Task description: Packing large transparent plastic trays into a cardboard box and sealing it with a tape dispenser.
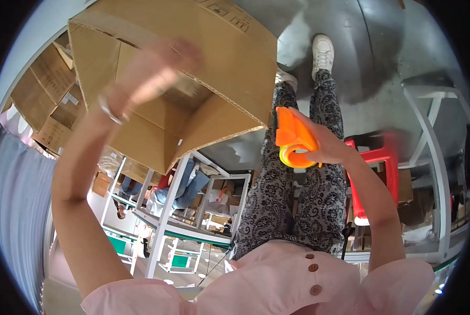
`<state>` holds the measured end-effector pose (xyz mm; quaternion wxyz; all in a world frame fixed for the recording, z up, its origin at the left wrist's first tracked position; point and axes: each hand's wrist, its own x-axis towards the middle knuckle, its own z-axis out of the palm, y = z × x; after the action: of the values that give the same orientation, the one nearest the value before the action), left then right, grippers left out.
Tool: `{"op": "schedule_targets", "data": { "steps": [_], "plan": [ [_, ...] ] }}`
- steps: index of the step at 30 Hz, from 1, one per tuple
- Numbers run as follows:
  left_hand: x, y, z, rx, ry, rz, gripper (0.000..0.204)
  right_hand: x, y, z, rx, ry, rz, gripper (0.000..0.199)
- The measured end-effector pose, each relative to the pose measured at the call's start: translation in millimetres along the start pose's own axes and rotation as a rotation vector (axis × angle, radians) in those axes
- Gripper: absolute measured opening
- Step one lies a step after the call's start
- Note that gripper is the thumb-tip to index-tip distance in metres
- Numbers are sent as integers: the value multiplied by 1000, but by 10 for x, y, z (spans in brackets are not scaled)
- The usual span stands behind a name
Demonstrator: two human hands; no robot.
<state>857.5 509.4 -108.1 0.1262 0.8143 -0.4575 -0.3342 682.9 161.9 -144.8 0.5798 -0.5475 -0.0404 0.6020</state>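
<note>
A large brown cardboard box (230,58) tilts at the upper left, its opening facing me with flaps hanging outward. My left hand (161,68), a bracelet at its wrist, is over the edge of that opening; motion blurs the fingers, so I cannot tell whether they grip the cardboard. Wrapped in my right hand (327,142) is an orange tape dispenser (295,128) with a yellow-edged round part at its lower end. It is held in front of my legs, a little to the right of the box and apart from it.
Several more cardboard boxes (51,86) are stacked at the far left beside a grey-blue curtain (20,205). A red plastic stool (374,157) stands right of my legs, near a white metal frame (431,131). White-framed tables (167,220) and another person's jeans (185,191) show at lower left.
</note>
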Motion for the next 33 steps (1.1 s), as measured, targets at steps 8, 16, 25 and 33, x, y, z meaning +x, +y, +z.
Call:
{"op": "schedule_targets", "data": {
  "steps": [8,16,25,33],
  "plan": [
    [495,1086,321,-195,177,264,22,-271,194,-17,37,1,30,94],
    [194,1786,667,-453,204,-308,37,-247,227,116,75,146,-78,94],
    [221,1603,652,-471,268,-423,34,214,170,295,-24,274,-183,95],
    [1377,1046,189,-322,535,-341,35,129,-272,-1094,126,301,-100,86]
  ]
}}
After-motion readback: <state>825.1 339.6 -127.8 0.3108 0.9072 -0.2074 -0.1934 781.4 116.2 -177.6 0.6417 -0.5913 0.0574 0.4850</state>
